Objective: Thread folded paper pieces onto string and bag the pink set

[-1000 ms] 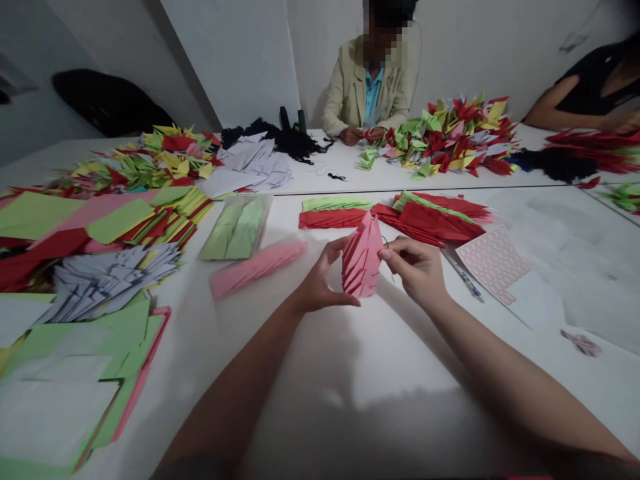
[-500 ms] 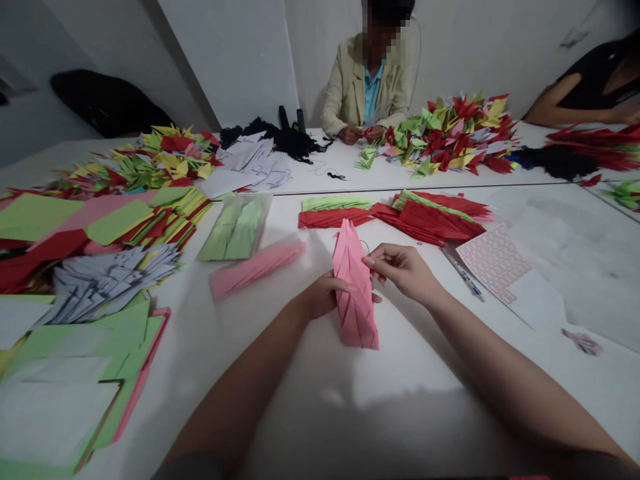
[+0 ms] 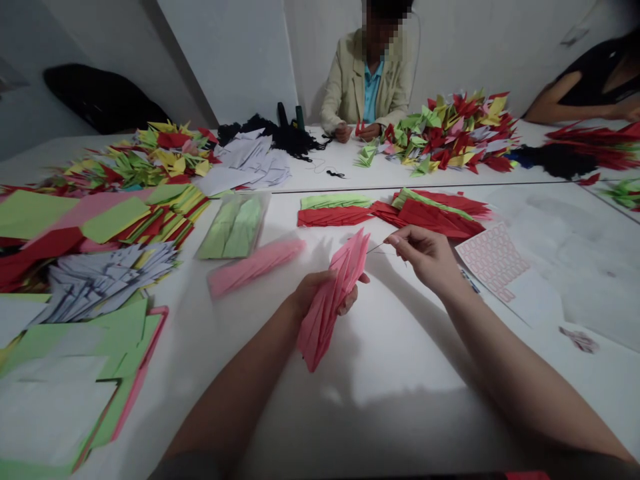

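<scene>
white surface (image 3: 400, 363) under everything, two tables butted, seam running across just ahead of the grips. far side, well ahead of both grips: person in beige blazer (image 3: 363, 83), hands (image 3: 356, 131) on a small red paper piece, big heap of folded red, green and yellow paper (image 3: 450, 133) just right of them. second person's arm (image 3: 560, 107) at far right edge, beyond the right grip. well left of the grips: stacks of coloured paper sheets (image 3: 85, 220) and a pile of folded pale grey paper (image 3: 105, 283). ahead of the grips: red and green folded strips (image 3: 340, 213). just left of the left grip: pink folded strip (image 3: 255, 267), with green folded paper in a clear sleeve (image 3: 231, 227) beyond it. just right of the right grip: sheet printed with pink shapes (image 3: 493, 260).

left grip (image 3: 323, 293) closed around the middle of a pink folded paper bundle (image 3: 330, 307), bundle tilted, lower tip pointing toward the surface. right grip (image 3: 425, 253) near it, apart from the bundle, thumb and forefinger pinched on a thin needle (image 3: 377, 247), far end at the bundle's upper edge.
</scene>
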Motion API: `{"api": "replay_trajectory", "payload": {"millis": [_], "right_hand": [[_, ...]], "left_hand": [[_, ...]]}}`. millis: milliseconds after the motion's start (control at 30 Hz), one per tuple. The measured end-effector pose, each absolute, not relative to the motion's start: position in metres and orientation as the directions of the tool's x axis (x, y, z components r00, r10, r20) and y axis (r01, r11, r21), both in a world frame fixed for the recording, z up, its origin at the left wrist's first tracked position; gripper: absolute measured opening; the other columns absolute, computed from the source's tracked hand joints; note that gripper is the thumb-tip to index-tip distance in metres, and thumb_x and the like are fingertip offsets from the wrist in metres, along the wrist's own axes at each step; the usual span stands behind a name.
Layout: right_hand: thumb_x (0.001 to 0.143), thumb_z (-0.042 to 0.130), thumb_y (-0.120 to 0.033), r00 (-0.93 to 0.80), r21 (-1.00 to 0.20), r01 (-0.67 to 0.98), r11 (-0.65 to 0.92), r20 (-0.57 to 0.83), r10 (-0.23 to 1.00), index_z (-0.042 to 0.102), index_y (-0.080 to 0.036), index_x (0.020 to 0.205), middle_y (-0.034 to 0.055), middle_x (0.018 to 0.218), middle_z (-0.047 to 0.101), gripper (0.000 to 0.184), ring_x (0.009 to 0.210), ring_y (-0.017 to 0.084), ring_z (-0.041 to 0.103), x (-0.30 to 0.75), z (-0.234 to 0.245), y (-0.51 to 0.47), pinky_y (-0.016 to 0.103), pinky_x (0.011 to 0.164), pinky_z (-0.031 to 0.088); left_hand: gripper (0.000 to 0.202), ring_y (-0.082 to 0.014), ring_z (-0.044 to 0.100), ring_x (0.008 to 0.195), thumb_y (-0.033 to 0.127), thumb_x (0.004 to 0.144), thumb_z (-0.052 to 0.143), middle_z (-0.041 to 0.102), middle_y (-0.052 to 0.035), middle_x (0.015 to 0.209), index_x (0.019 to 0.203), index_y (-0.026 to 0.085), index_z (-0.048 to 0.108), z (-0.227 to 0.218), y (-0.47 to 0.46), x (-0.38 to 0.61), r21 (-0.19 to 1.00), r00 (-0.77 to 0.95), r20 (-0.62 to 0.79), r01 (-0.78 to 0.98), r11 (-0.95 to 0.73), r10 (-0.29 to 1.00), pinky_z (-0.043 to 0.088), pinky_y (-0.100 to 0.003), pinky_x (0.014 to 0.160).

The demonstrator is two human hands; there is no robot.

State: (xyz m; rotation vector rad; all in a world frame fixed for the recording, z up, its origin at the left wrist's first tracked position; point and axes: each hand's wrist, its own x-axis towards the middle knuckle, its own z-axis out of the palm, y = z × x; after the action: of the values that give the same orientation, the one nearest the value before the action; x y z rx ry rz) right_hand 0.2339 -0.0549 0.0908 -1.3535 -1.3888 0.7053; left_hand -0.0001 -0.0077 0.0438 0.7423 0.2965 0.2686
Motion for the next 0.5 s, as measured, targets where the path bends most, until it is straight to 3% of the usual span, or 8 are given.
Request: {"api": "replay_trajectory", "payload": {"millis": [167,267,400,500], "right_hand": [[0.086,0.062,-0.051,0.114,-0.9,0.405,0.161,0.225,0.968,0.067,-0.017,0.083,-0.0012,0.06,0.053,0.035,0.054,0.011,0.042,0.231,0.093,-0.062,0.025,0.05,0.03],[0.087,0.06,-0.051,0.047,-0.909,0.397,0.123,0.154,0.987,0.067,-0.017,0.083,-0.003,0.058,0.048,0.035,0.051,0.01,0.036,0.224,0.096,-0.071,0.025,0.049,0.027],[0.09,0.056,-0.047,-0.12,-0.939,0.331,0.088,0.051,0.992,0.065,-0.018,0.081,-0.0014,0.066,0.054,0.031,0.055,0.011,0.039,0.206,0.097,-0.086,0.025,0.052,0.029],[0.091,0.055,-0.043,-0.205,-0.952,0.307,0.019,-0.046,0.978,0.061,-0.019,0.075,-0.0041,0.059,0.047,0.03,0.053,0.01,0.036,0.193,0.096,-0.096,0.024,0.051,0.027]], "left_hand": [[0.044,-0.0108,0.056,0.055,0.049,0.075,0.069,0.063,-0.0043,0.07,0.1,0.013,0.066,0.043,-0.001,0.003,0.75,0.774,-0.288,-0.185,0.636,0.564,0.04,-0.022,0.05],[0.047,-0.0189,0.066,0.076,0.056,0.083,0.061,0.07,-0.0098,0.088,0.105,0.015,0.065,0.042,0.001,0.008,0.808,0.642,-0.335,-0.18,0.561,0.689,0.049,-0.026,0.059],[0.047,-0.0234,0.065,0.108,0.055,0.086,0.059,0.07,-0.0116,0.109,0.112,0.017,0.064,0.038,0.006,0.016,0.814,0.477,-0.251,-0.367,0.45,0.843,0.054,-0.032,0.085],[0.037,-0.0185,0.064,0.11,0.047,0.09,0.059,0.069,-0.0098,0.111,0.108,0.016,0.066,0.037,0.013,0.017,0.769,0.343,-0.164,-0.543,0.338,0.925,0.051,-0.028,0.096]]}}
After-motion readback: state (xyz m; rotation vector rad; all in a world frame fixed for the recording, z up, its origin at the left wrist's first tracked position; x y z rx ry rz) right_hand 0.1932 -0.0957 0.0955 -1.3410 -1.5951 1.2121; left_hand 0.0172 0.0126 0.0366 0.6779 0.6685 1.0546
